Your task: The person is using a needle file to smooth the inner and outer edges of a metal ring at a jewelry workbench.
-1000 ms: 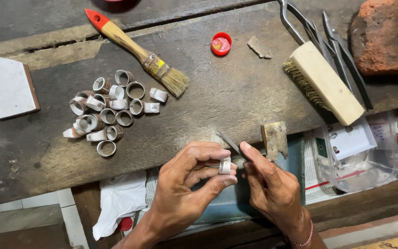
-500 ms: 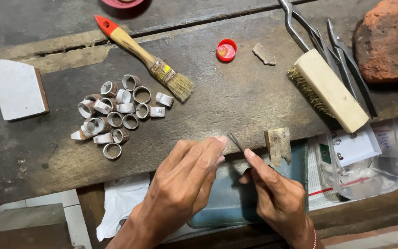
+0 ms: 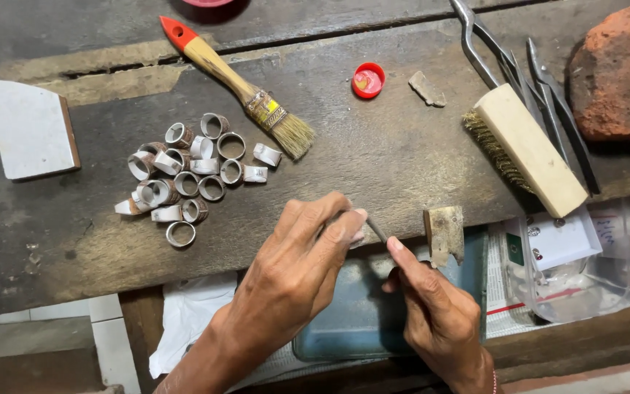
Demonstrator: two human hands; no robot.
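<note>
both hands at bench edge (image 3: 74, 270): left hand (image 3: 297, 270) pinched, contents hidden; right hand (image 3: 432, 314) pinching thin tool (image 3: 377, 229).

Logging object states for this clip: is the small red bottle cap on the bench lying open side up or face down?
Open side up: the red cap shows its raised rim around a hollow inside.

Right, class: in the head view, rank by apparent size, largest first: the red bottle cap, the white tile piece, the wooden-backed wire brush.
1. Wire brush
2. White tile piece, though the two look close in area
3. Red bottle cap, clearly smallest
</note>
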